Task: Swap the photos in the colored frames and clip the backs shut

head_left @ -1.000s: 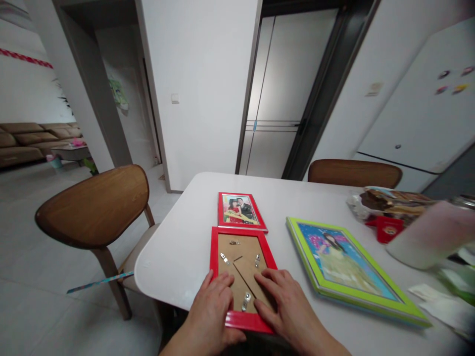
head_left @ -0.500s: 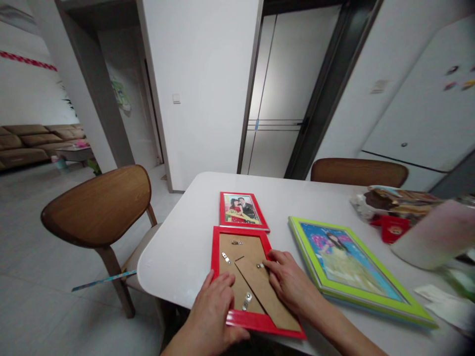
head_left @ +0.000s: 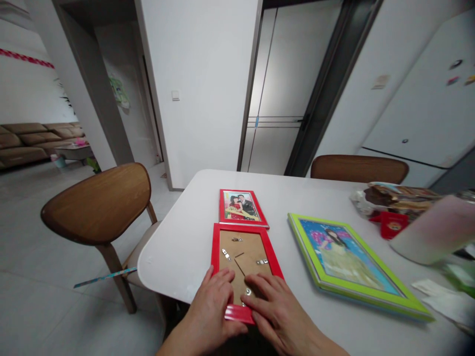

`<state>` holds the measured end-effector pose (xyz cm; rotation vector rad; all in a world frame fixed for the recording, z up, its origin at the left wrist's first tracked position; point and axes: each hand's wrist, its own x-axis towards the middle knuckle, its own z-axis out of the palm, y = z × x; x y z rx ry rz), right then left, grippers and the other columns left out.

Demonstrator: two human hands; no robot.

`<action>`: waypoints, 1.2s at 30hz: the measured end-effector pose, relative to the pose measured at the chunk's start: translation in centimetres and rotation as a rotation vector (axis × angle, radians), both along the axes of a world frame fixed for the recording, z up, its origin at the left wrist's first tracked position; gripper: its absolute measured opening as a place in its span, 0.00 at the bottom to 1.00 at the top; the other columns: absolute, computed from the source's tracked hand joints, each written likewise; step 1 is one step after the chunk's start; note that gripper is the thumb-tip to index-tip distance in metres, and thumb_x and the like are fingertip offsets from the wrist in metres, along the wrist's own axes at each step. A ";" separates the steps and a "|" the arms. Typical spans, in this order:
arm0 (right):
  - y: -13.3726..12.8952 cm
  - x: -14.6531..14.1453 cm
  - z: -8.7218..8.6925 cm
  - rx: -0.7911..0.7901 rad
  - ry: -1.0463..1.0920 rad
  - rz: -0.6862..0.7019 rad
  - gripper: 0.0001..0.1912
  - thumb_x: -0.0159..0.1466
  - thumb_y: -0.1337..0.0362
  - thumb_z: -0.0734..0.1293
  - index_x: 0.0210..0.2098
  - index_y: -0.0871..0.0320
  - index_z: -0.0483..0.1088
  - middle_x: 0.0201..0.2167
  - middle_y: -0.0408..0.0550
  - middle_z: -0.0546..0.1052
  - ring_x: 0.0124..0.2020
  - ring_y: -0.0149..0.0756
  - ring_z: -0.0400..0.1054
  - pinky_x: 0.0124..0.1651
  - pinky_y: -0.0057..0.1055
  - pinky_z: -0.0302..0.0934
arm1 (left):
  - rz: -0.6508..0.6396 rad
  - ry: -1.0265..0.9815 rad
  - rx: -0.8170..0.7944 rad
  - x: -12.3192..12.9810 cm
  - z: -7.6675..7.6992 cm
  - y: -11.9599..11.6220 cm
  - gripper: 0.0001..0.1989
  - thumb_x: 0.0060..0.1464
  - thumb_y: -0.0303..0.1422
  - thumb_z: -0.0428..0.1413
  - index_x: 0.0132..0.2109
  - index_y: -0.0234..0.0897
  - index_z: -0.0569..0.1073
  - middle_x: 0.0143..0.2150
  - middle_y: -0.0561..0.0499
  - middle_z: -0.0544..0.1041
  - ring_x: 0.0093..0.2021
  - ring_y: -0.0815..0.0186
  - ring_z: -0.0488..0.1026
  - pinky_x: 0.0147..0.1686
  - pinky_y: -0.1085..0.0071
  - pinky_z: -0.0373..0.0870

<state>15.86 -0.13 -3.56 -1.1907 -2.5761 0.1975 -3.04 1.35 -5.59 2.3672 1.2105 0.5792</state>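
A red picture frame point(head_left: 215, 247) lies face down near the table's front edge, its brown backing board point(head_left: 243, 237) and small metal clips showing. My left hand point(head_left: 211, 306) grips the frame's lower left corner, thumb at the near edge and fingers over the side. Over the lower right part of the backing rests my right hand point(head_left: 276, 306), fingers bent and somewhat apart, fingertips at the lowest clip point(head_left: 248, 292). Just beyond, a second red frame point(head_left: 243, 206) with a photo of two people lies face up. A green frame point(head_left: 349, 267) with a photo is to the right.
The white table point(head_left: 178, 247) carries a pinkish-white container point(head_left: 430, 230), a red packet point(head_left: 393, 225), a plastic bag point(head_left: 361, 203) and crumpled white paper point(head_left: 441, 296) on the right. Wooden chairs stand left point(head_left: 100, 202) and at the far side point(head_left: 358, 168).
My right hand has moved from the right-hand clip toward me and left, to the lowest clip. My left hand has stayed at the frame's corner.
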 end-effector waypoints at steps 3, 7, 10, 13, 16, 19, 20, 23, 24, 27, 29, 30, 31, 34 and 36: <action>-0.2 0.2 0.2 -0.028 0.002 0.000 0.16 0.57 0.65 0.57 0.43 0.49 0.66 0.48 0.48 0.64 0.48 0.42 0.54 0.48 0.43 0.50 | -0.002 -0.011 0.003 0.0 0.1 0.0 0.21 0.31 0.41 0.63 0.34 0.37 0.68 0.53 0.44 0.64 0.54 0.56 0.57 0.55 0.53 0.45; 0.8 -0.6 0.6 -0.095 0.079 -0.055 0.16 0.58 0.65 0.56 0.44 0.52 0.65 0.44 0.49 0.67 0.44 0.40 0.57 0.46 0.40 0.52 | 0.008 -0.026 0.004 0.2 0.3 -0.1 0.24 0.28 0.38 0.65 0.35 0.36 0.67 0.52 0.43 0.65 0.54 0.56 0.59 0.55 0.53 0.45; 2.8 -1.9 0.6 -0.096 0.131 -0.149 0.18 0.59 0.66 0.53 0.47 0.57 0.63 0.43 0.53 0.67 0.42 0.39 0.58 0.45 0.37 0.53 | 0.006 -0.024 -0.006 0.2 0.5 -0.1 0.24 0.27 0.38 0.65 0.34 0.36 0.67 0.53 0.42 0.65 0.54 0.56 0.58 0.54 0.52 0.46; 5.1 -3.2 0.3 -0.069 0.112 -0.200 0.17 0.59 0.68 0.53 0.44 0.58 0.65 0.41 0.53 0.67 0.41 0.37 0.58 0.43 0.34 0.53 | 0.010 -0.020 -0.023 0.2 0.5 0.0 0.23 0.27 0.38 0.65 0.33 0.36 0.67 0.52 0.42 0.65 0.53 0.55 0.59 0.54 0.52 0.47; 6.7 -4.0 -0.1 -0.042 0.063 -0.182 0.14 0.58 0.69 0.55 0.39 0.57 0.68 0.37 0.50 0.68 0.40 0.36 0.58 0.41 0.32 0.52 | -0.004 -0.038 -0.021 0.0 0.4 0.0 0.23 0.28 0.39 0.64 0.34 0.36 0.67 0.53 0.42 0.65 0.53 0.55 0.59 0.54 0.52 0.47; 7.1 -4.2 -0.1 -0.041 0.035 -0.124 0.11 0.59 0.66 0.55 0.34 0.55 0.69 0.34 0.47 0.68 0.38 0.34 0.57 0.38 0.30 0.51 | -0.023 -0.059 -0.009 -0.2 0.2 0.0 0.22 0.29 0.39 0.64 0.34 0.37 0.67 0.53 0.44 0.65 0.54 0.57 0.58 0.54 0.54 0.45; 7.0 -4.2 0.0 -0.045 0.032 -0.111 0.11 0.60 0.65 0.56 0.33 0.55 0.70 0.33 0.47 0.68 0.38 0.34 0.57 0.38 0.30 0.51 | -0.023 -0.061 -0.009 -0.2 0.2 0.0 0.22 0.29 0.39 0.64 0.34 0.37 0.67 0.53 0.45 0.65 0.54 0.57 0.58 0.55 0.54 0.45; 6.6 -4.0 0.2 -0.060 0.028 -0.101 0.12 0.60 0.64 0.56 0.32 0.54 0.70 0.33 0.46 0.68 0.38 0.34 0.57 0.38 0.29 0.50 | -0.017 -0.057 -0.015 -0.2 0.1 0.0 0.22 0.29 0.39 0.64 0.33 0.36 0.67 0.53 0.44 0.65 0.54 0.56 0.58 0.54 0.53 0.45; 6.6 -4.0 0.3 -0.064 0.033 -0.099 0.12 0.60 0.64 0.56 0.32 0.53 0.70 0.34 0.46 0.68 0.39 0.34 0.58 0.38 0.29 0.50 | -0.014 -0.058 -0.015 -0.2 0.1 0.0 0.22 0.28 0.39 0.64 0.32 0.36 0.67 0.53 0.43 0.64 0.54 0.56 0.58 0.54 0.53 0.45; 7.2 -3.7 0.1 -0.075 0.097 -0.152 0.13 0.58 0.67 0.56 0.37 0.54 0.69 0.37 0.47 0.70 0.40 0.34 0.60 0.40 0.28 0.52 | -0.013 -0.062 -0.012 -0.3 -0.1 0.0 0.22 0.29 0.40 0.64 0.32 0.36 0.67 0.53 0.43 0.65 0.54 0.56 0.58 0.55 0.54 0.45; 8.4 -3.5 -0.2 -0.075 0.159 -0.262 0.14 0.58 0.67 0.55 0.41 0.57 0.68 0.38 0.49 0.71 0.39 0.33 0.62 0.40 0.27 0.53 | -0.010 -0.060 -0.012 -0.3 -0.2 0.0 0.23 0.28 0.41 0.64 0.33 0.36 0.67 0.53 0.43 0.65 0.54 0.56 0.58 0.55 0.54 0.44; 9.1 -3.4 -0.4 -0.070 0.181 -0.323 0.15 0.58 0.66 0.55 0.41 0.59 0.68 0.37 0.50 0.72 0.38 0.33 0.63 0.39 0.27 0.53 | -0.007 -0.058 -0.012 -0.3 -0.3 0.0 0.23 0.28 0.41 0.64 0.34 0.36 0.67 0.53 0.43 0.65 0.54 0.56 0.58 0.55 0.54 0.44; 9.8 -3.3 -0.5 -0.066 0.193 -0.374 0.14 0.58 0.65 0.55 0.40 0.60 0.68 0.36 0.50 0.73 0.37 0.33 0.64 0.38 0.27 0.54 | -0.004 -0.058 -0.013 -0.3 -0.4 0.0 0.24 0.28 0.41 0.64 0.34 0.36 0.67 0.53 0.43 0.64 0.54 0.56 0.58 0.55 0.54 0.44; 11.9 -3.2 -0.9 -0.069 0.187 -0.465 0.11 0.57 0.64 0.57 0.31 0.59 0.70 0.30 0.49 0.74 0.32 0.34 0.66 0.34 0.27 0.54 | 0.008 -0.054 -0.019 -0.3 -0.5 0.0 0.24 0.27 0.40 0.65 0.34 0.36 0.67 0.53 0.43 0.64 0.54 0.56 0.58 0.55 0.53 0.44; 12.9 -3.1 -1.1 -0.073 0.181 -0.536 0.10 0.56 0.64 0.58 0.28 0.59 0.70 0.27 0.49 0.74 0.30 0.34 0.66 0.31 0.27 0.53 | 0.010 -0.049 -0.022 -0.2 -0.4 -0.1 0.25 0.26 0.40 0.65 0.34 0.35 0.67 0.53 0.42 0.65 0.54 0.55 0.58 0.55 0.53 0.44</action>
